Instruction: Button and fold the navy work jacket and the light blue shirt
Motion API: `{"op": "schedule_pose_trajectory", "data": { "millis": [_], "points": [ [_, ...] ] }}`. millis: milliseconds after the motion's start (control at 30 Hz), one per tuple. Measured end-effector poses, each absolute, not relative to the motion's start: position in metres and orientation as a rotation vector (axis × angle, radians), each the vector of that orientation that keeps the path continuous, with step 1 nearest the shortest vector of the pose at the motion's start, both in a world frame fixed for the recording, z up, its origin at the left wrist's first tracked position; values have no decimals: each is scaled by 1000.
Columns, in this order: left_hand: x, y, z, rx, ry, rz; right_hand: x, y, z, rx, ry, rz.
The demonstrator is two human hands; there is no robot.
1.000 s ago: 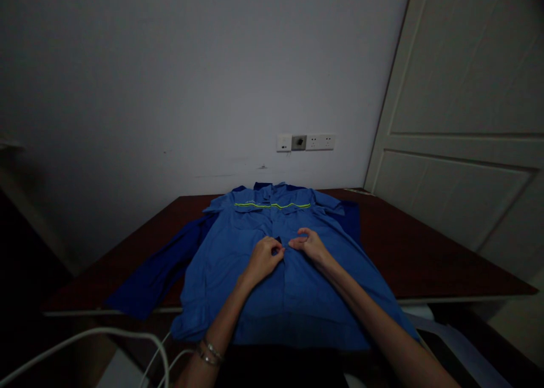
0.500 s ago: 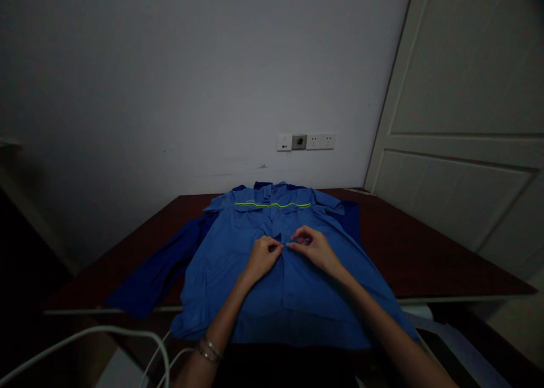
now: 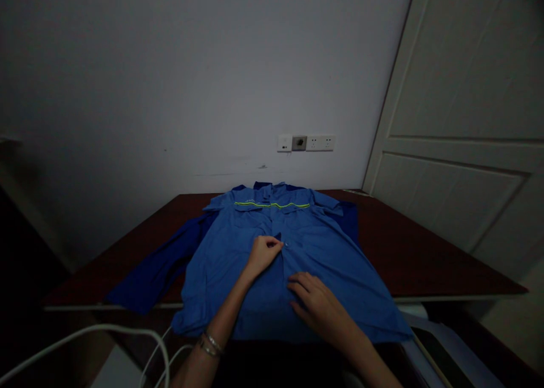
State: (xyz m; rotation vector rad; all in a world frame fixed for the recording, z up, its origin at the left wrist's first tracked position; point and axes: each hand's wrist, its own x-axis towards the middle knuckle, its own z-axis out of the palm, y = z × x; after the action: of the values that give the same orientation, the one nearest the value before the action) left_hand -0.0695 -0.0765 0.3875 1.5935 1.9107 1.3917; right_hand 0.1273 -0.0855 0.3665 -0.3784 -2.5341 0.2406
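A light blue short-sleeved work shirt (image 3: 250,263) lies spread front up, its collar toward the wall and its hem hanging over the near table edge. A yellow-green stripe crosses its chest. My left hand (image 3: 264,253) is closed in a pinch on the front edge of the shirt at mid-placket. Just right of those fingertips, a small shiny button (image 3: 286,244) shows on the cloth. My right hand (image 3: 317,304) is lower on the shirt's right half, fingers apart and slightly bent, holding nothing. Under the shirt, a darker blue long-sleeved garment (image 3: 164,263) sticks out at both sides.
The dark red table (image 3: 420,252) stands against a wall with sockets (image 3: 319,143). A pale panelled door (image 3: 450,178) is at the right. White cables (image 3: 127,332) loop at lower left. Flat items (image 3: 450,348) lie below the table edge at right.
My right hand has let go at the button and moved down toward the hem, its fingers opening out. My left hand keeps its pinch in nearly the same place.
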Motion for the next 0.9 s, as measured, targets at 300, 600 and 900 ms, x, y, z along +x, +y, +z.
{"op": "schedule_pose_trajectory", "data": {
  "millis": [300,600,900],
  "points": [
    [-65,-113,387,1594,1801,1339,138,-71,377,-601,-2161,867],
    [-16,-148,365,2025,2108,1037,140,-45,379,-824,-1516,1211],
    [18,-135,353,2155,2235,933,135,-44,383,-844,-1461,1137]
  ]
}}
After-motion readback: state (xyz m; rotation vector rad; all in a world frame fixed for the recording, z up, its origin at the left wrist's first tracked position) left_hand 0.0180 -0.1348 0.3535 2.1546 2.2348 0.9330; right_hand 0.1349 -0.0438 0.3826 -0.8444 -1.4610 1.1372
